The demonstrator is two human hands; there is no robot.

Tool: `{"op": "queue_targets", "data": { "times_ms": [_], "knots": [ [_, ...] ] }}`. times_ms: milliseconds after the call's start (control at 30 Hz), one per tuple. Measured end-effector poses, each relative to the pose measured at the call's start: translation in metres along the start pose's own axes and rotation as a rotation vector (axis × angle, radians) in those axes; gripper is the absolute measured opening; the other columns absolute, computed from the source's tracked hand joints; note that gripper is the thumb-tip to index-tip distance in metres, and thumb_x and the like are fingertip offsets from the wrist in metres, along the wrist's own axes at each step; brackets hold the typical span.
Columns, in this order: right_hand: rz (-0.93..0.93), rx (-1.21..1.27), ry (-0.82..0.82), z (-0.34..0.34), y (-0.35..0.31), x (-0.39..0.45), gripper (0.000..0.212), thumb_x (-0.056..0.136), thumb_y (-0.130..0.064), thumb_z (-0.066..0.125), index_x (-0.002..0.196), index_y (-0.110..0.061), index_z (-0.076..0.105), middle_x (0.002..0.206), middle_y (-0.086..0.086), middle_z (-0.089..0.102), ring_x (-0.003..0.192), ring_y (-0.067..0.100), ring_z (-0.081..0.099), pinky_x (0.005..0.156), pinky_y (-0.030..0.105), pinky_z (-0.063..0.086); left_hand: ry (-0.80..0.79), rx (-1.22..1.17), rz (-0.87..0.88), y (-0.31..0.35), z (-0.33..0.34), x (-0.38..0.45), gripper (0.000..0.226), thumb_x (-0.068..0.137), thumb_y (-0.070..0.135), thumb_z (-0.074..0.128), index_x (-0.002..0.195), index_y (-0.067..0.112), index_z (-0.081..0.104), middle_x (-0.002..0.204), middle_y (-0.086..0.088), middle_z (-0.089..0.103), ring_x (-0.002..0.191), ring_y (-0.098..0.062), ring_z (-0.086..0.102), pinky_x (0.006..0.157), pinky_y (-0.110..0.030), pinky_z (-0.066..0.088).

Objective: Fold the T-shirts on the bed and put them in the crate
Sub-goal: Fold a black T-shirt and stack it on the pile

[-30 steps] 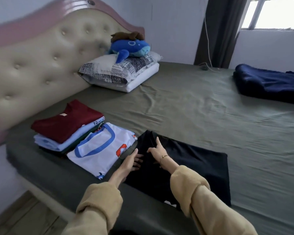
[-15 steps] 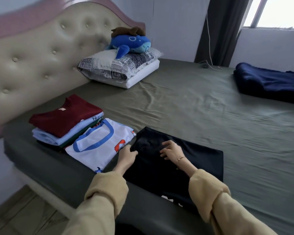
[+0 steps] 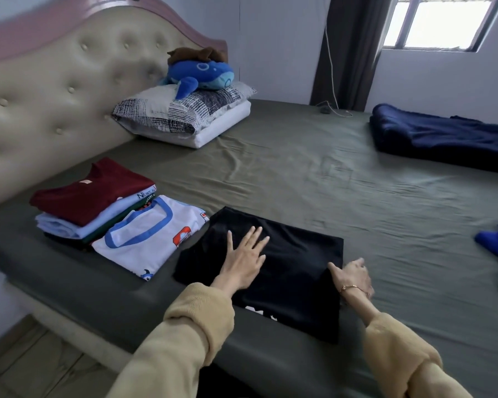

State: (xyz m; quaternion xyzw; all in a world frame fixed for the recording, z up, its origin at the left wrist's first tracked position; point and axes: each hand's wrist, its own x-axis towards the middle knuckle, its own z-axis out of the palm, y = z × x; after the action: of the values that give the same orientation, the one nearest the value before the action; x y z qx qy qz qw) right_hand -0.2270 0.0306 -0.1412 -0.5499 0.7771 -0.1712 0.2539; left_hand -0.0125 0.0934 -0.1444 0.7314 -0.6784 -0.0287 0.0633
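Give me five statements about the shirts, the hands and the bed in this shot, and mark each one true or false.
1. The left hand lies flat with spread fingers on the black T-shirt. True.
2. The right hand is lifting the maroon T-shirt. False: it is at the right edge of the black T-shirt; the maroon one tops a stack near the headboard.
3. The white T-shirt with blue collar trim lies between the stack and the black T-shirt. True.
4. The blue plush toy sits on the dark blue blanket. False: it sits on the pillows.
5. A crate stands on the bed beside the shirts. False: no crate is in view.
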Motion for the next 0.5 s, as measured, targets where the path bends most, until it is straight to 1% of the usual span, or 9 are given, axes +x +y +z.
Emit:
{"op": "queue_targets", "data": {
  "times_ms": [100, 167, 300, 400, 500],
  "knots": [
    [-0.008, -0.045, -0.086, 0.000, 0.003, -0.008, 0.059, 0.089, -0.046, 0.051, 0.124, 0.000, 0.046, 0.126, 0.019, 0.056, 0.117, 0.034, 0.053, 0.093, 0.038, 0.041, -0.213, -0.076, 0.033, 0.017, 0.008, -0.001, 0.053, 0.103, 0.038, 0.019, 0.152, 0.026, 0.000, 0.159, 0.006, -0.011, 0.145, -0.007, -0.014, 0.112, -0.054, -0.011],
    [-0.052, -0.063, -0.145, 0.004, 0.000, -0.009, 0.052, 0.091, -0.042, 0.049, 0.124, -0.001, 0.049, 0.126, 0.018, 0.056, 0.117, 0.034, 0.053, 0.092, 0.036, 0.042, -0.300, -0.051, 0.025, 0.023, 0.014, -0.004, 0.054, 0.103, 0.039, 0.015, 0.151, 0.025, -0.005, 0.159, 0.006, -0.013, 0.144, -0.008, -0.016, 0.112, -0.055, -0.012],
    [-0.100, 0.060, -0.260, -0.001, -0.004, -0.002, 0.046, 0.096, -0.028, 0.048, 0.124, 0.009, 0.045, 0.129, 0.025, 0.051, 0.120, 0.038, 0.049, 0.092, 0.034, 0.041, -0.345, -0.049, 0.005, 0.030, 0.012, -0.008, 0.054, 0.103, 0.039, 0.011, 0.151, 0.024, -0.009, 0.158, 0.005, -0.017, 0.143, -0.009, -0.019, 0.112, -0.054, -0.013],
    [-0.110, 0.124, -0.232, -0.022, 0.005, 0.008, 0.047, 0.096, -0.026, 0.051, 0.123, 0.011, 0.045, 0.129, 0.027, 0.050, 0.120, 0.038, 0.048, 0.089, 0.034, 0.040, -0.364, -0.065, 0.021, 0.040, 0.008, -0.009, 0.052, 0.103, 0.039, 0.010, 0.150, 0.026, -0.009, 0.157, 0.005, -0.017, 0.143, -0.009, -0.020, 0.112, -0.053, -0.014],
    [-0.049, 0.157, -0.165, -0.044, 0.031, 0.027, 0.046, 0.094, -0.025, 0.054, 0.122, 0.012, 0.047, 0.127, 0.029, 0.052, 0.119, 0.039, 0.049, 0.088, 0.035, 0.040, -0.352, 0.014, 0.093, 0.058, 0.012, -0.010, 0.052, 0.103, 0.039, 0.009, 0.150, 0.027, -0.011, 0.157, 0.005, -0.018, 0.143, -0.010, -0.021, 0.110, -0.057, -0.016]
  ]
}}
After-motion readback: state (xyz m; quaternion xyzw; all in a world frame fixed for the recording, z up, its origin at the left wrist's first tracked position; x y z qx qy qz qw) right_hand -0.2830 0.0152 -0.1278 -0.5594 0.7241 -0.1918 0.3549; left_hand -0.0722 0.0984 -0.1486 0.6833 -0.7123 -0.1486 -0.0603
